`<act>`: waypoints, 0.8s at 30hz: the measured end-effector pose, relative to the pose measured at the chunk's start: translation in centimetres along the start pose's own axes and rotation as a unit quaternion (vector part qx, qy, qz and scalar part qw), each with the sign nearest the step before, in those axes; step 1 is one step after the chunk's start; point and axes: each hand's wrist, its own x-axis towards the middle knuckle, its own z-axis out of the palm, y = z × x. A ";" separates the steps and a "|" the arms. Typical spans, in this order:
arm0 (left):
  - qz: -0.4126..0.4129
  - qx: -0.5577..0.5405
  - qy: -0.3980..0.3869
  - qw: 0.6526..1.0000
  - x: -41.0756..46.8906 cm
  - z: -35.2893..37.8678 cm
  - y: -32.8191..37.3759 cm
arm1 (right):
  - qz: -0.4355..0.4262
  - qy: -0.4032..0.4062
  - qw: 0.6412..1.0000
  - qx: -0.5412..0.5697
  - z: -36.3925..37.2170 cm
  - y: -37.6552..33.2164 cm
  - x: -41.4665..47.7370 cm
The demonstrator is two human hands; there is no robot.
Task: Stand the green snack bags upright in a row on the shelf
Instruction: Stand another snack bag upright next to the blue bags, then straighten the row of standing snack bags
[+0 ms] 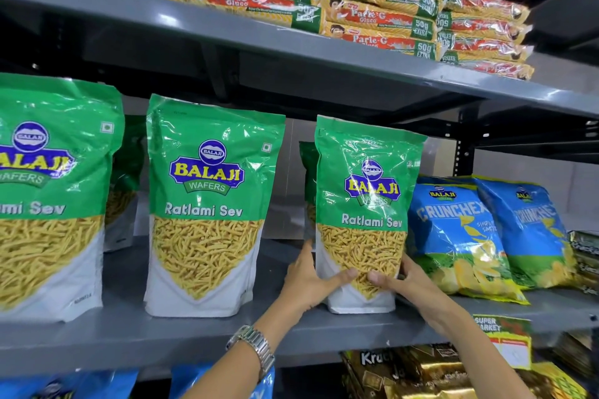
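Three green Ratlami Sev bags stand upright in a row on the grey shelf (181,334): one at the far left (48,191), one in the middle (204,204), and one on the right (366,204). My left hand (311,278) grips the right bag's lower left side, thumb across its front. My right hand (405,282) holds its lower right side, thumb also on the front. More green bags (124,178) stand partly hidden behind the front row.
Blue Crunchex bags (453,236) lean right beside the held bag. Stacked biscuit packs (372,0) fill the shelf above. Gold and blue packets (405,372) sit on the shelf below. A watch is on my left wrist.
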 end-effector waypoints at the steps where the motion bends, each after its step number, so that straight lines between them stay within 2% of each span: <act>1: -0.002 0.002 -0.001 1.000 0.2 0.1 0.0 | 0.002 -0.002 1.000 -0.003 -0.1 -0.2 0.0; 11: -0.021 -0.025 -0.012 0.999 1.1 1.6 0.4 | 0.022 0.013 1.000 -0.001 -1.3 -0.3 -0.2; 14: 0.009 0.006 -0.006 1.000 0.0 1.1 0.3 | 0.024 0.028 0.999 -0.030 -0.6 -1.3 -1.3; 16: 0.075 0.035 0.019 0.996 -2.0 0.1 0.0 | 0.002 0.089 0.993 -0.080 0.0 -1.7 -2.2; 18: 0.153 -0.001 0.074 0.985 -4.7 -2.0 -0.3 | -0.070 0.231 0.965 -0.099 1.0 -2.2 -3.5; 20: 0.189 -0.057 0.188 0.962 -6.9 -5.6 -0.9 | -0.190 0.325 0.925 -0.046 3.7 -3.7 -5.0; 22: 0.196 -0.114 0.323 0.919 -8.2 -9.7 -2.1 | -0.247 0.292 0.924 -0.017 7.4 -5.3 -5.2; 24: 0.192 -0.044 0.409 0.891 -9.0 -13.6 -3.1 | -0.222 0.175 0.959 -0.013 11.6 -6.4 -4.2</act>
